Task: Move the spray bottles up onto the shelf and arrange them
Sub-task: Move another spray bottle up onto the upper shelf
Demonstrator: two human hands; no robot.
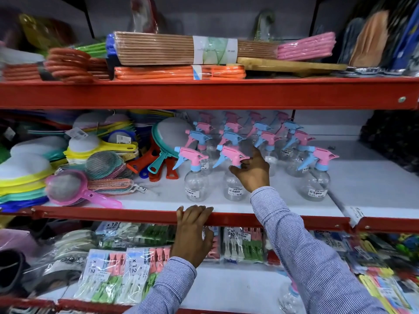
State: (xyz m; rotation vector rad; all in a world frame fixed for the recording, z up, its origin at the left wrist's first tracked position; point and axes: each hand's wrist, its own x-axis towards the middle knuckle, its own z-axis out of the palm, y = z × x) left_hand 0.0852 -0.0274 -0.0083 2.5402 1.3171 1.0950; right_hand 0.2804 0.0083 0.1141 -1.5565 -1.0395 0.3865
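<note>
The right hand [250,169] is closed around the neck of a front-row spray bottle [232,173] on the middle shelf [158,198], fingers curled just under its pink trigger head. The left hand [192,232] holds nothing; its fingers hook over the red shelf edge [113,214], bracing. Risk: the bottles stand close together in rows, light and clear, seemingly empty, so a sideways shift of the gripped one is likely to knock its left neighbour [195,175] or the row behind, toppling several. The sleeve crossing the shelf front could also catch a trigger. Count: three bottles in the front row, roughly a dozen behind, exact number unclear through blur; one more bottle [291,298] lies on the lower shelf, not yet moved up.
</note>
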